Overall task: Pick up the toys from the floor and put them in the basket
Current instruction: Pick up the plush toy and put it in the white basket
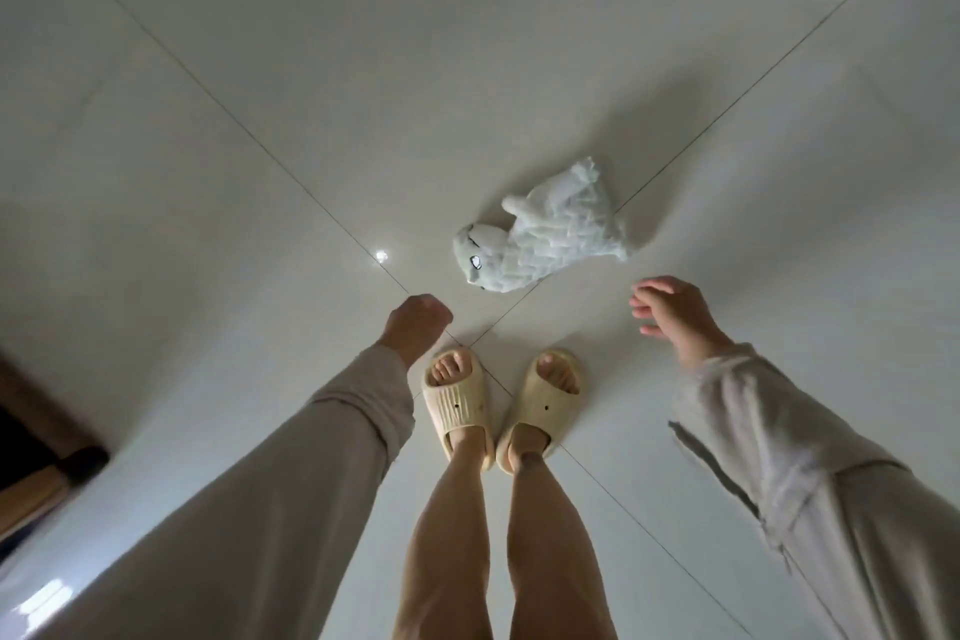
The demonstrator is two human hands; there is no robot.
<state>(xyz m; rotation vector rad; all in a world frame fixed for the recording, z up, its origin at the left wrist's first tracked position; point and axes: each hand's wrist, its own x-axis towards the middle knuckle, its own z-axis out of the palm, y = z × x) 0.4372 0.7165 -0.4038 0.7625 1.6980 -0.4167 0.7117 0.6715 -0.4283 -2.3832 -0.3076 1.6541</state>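
Note:
A white plush animal toy [543,230] lies on its side on the pale tiled floor, just ahead of my feet. My left hand [415,325] hangs to the lower left of the toy with its fingers curled into a loose fist, holding nothing. My right hand [670,309] is to the lower right of the toy, fingers spread and empty, not touching it. No basket is in view.
My two feet in cream slippers [501,405] stand together on a crossing of tile joints. A dark wooden piece of furniture [36,452] juts in at the left edge. Glossy floor tiles [363,68] stretch out ahead and to both sides.

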